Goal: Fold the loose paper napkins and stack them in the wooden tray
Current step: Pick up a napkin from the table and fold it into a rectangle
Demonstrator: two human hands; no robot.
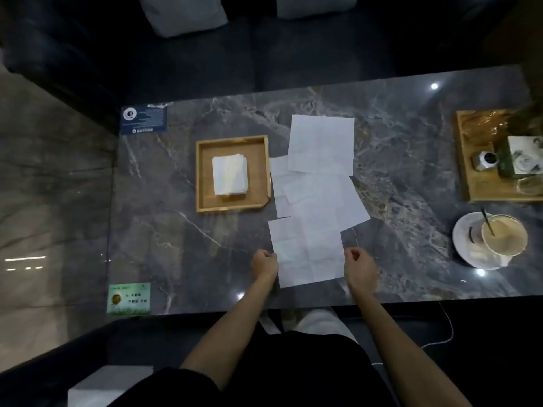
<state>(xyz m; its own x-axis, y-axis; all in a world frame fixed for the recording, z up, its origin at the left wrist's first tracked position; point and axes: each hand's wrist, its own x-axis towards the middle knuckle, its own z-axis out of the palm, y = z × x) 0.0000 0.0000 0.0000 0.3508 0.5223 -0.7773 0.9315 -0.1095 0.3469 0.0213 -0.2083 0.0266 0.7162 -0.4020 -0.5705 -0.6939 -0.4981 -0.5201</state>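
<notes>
The left hand [264, 264] sits at the near left edge of the nearest napkin [308, 254], fingers curled in and pinching that edge. The right hand [360, 267] mirrors it on the right edge, thumb and fingers curled together on the paper. This napkin lies unfolded and flat on the dark marble table [396, 160], close to the near edge, with crease lines showing across it. Its far part is overlapped by a middle napkin [326, 201], which lies open and turned at a slight angle. A narrower sheet [279, 183] shows partly from under that one on the left. Farther still lies the far napkin [321, 143], open too, its near edge over the sheets below it. Just left of these loose sheets, almost touching them, is the wooden tray [202, 177], holding a neat stack of folded napkins [230, 179] in its middle. A blue card [144, 118] lies at the far left corner of the table and a green card [129, 298] at the near left corner. Well apart on the right, a cup of milky coffee [504, 235] stands on a white saucer [464, 242], and beyond it a second wooden tray [482, 183] carries small items too dim to make out.
</notes>
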